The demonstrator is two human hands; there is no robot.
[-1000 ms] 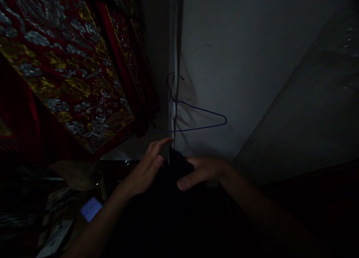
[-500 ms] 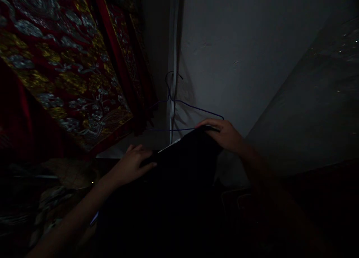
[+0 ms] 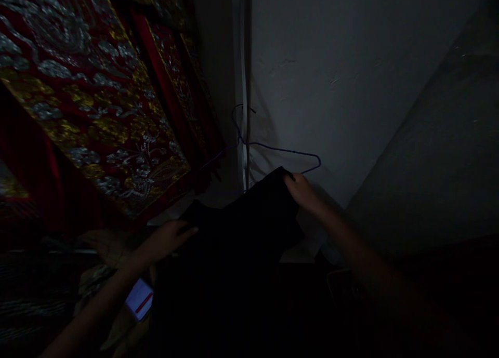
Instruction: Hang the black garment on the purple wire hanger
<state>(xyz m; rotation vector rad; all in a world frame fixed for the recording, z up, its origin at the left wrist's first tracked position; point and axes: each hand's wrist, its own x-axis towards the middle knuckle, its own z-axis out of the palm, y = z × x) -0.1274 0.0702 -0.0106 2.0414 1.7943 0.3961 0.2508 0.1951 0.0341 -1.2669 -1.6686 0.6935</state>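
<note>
A black garment point(image 3: 234, 243), its exact kind lost in the dark, is stretched between my two hands. My left hand point(image 3: 167, 238) grips its left edge, thumb lying over the cloth. At the upper right corner, my right hand point(image 3: 304, 189) pinches the fabric with its fingers partly hidden behind it. A thin dark blue wire hanger point(image 3: 288, 150) hangs behind the garment by its hook. The garment covers part of the hanger's lower bar, and the hanger's right end shows above my right hand.
Red cloth with gold and silver embroidery point(image 3: 105, 103) hangs on the left. A pale vertical strip point(image 3: 245, 62) runs down the grey wall point(image 3: 312, 77) behind the hanger. A lit bluish screen or card point(image 3: 139, 299) lies below my left forearm among dim cloths.
My left hand has moved left and my right hand slightly down, spreading the garment. More of the hanger's right end and of the bluish lit thing now shows.
</note>
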